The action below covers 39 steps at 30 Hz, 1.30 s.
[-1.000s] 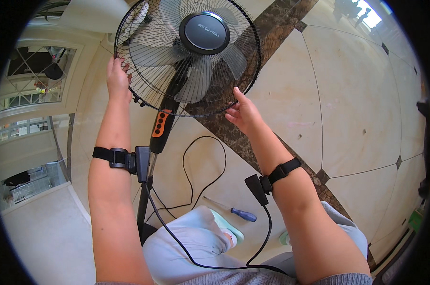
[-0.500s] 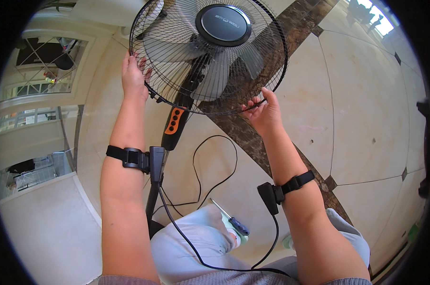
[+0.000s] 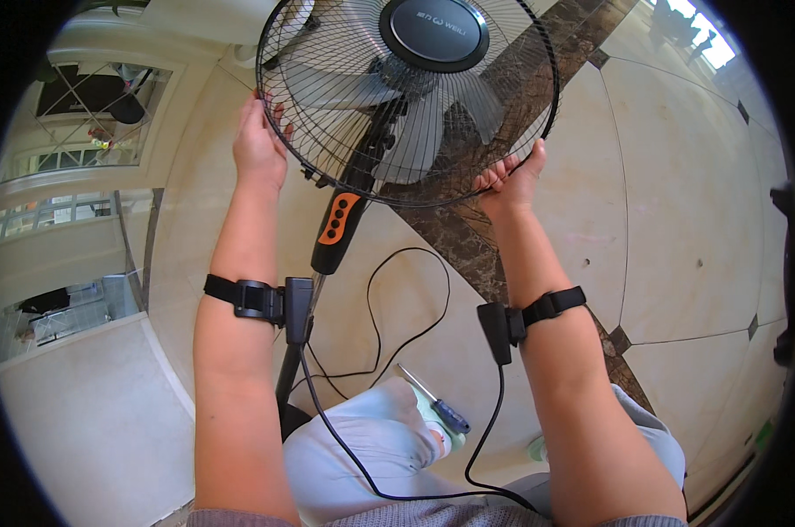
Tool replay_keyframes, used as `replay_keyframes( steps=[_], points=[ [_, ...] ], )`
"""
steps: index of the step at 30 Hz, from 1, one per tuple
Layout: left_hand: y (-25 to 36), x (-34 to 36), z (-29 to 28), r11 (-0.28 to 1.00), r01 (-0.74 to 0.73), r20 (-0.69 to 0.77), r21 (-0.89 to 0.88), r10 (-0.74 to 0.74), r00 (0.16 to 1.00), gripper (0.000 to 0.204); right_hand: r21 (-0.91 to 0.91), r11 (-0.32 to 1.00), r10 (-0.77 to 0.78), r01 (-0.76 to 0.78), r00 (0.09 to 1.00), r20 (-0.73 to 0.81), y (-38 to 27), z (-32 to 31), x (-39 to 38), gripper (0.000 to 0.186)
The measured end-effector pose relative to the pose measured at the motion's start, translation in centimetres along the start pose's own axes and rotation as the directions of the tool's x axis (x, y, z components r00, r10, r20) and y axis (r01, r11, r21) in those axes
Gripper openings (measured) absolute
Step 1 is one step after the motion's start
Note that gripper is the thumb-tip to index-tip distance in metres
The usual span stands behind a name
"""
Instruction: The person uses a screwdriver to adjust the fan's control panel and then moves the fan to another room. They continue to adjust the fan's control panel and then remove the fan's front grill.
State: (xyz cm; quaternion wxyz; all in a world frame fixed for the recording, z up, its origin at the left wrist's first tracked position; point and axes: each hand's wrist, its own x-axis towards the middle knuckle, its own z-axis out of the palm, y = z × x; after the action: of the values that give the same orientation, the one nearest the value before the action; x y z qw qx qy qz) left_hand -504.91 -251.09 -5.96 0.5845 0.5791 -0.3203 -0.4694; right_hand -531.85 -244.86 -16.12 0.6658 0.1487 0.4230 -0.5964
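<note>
A black pedestal fan stands before me, with its round wire guard [image 3: 327, 149] enclosing grey translucent blades [image 3: 412, 145]. Its dark centre cap [image 3: 434, 33] lies near the upper edge of the view. My left hand [image 3: 261, 147] grips the guard's left rim, some fingers passing behind the wires. At the lower right rim, my right hand [image 3: 513, 180] has its fingers curled against the guard and its thumb raised along the outside. Below the guard, an orange panel with black buttons [image 3: 339, 220] sits on the fan's neck.
A screwdriver [image 3: 446, 411] with a dark blue handle lies by my foot. A black cord [image 3: 446, 294] loops over the tiled floor [image 3: 679, 211]. Straps with black devices [image 3: 298, 309] circle both forearms, their cables running down to my lap. Glass-fronted cabinetry [image 3: 86, 114] stands at the left.
The fan head has shifted a little right and up in the view, both hands along with it. My right hand has moved right along the rim, its fingers more curled.
</note>
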Motion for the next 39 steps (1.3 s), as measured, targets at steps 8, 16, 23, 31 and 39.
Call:
replay_keyframes(
  steps=[8, 16, 23, 31, 39],
  points=[
    [-0.4, -0.3, -0.4, 0.985, -0.095, 0.005, 0.143, 0.095, 0.995, 0.050, 0.064, 0.997, -0.053, 0.041, 0.980, 0.190, 0.1, 1.6, -2.8, 0.060],
    [-0.6, -0.3, -1.0, 0.999, -0.035, -0.022, -0.037, 0.034, 0.999, 0.050, 0.049, 0.998, -0.059, 0.043, 0.915, 0.399, -0.6, 3.0, -4.1, 0.059],
    [-0.8, -1.0, -1.6, 0.941, 0.338, -0.180, -0.005, -0.333, 0.926, 0.051, 0.003, 0.992, -0.112, 0.128, 0.853, 0.510, -0.1, 4.2, -6.9, 0.060],
    [-0.5, -3.4, -1.7, 0.982, 0.186, -0.139, -0.036, -0.189, 0.972, 0.049, -0.025, 0.985, -0.132, 0.172, 0.833, 0.537, -2.3, 5.7, -8.8, 0.057],
    [-1.7, -6.8, 0.9, 0.893, 0.343, -0.380, -0.292, -0.437, 0.815, 0.035, -0.009, 0.968, -0.210, 0.249, 0.835, 0.508, -1.1, 3.4, -7.8, 0.048]
  ],
)
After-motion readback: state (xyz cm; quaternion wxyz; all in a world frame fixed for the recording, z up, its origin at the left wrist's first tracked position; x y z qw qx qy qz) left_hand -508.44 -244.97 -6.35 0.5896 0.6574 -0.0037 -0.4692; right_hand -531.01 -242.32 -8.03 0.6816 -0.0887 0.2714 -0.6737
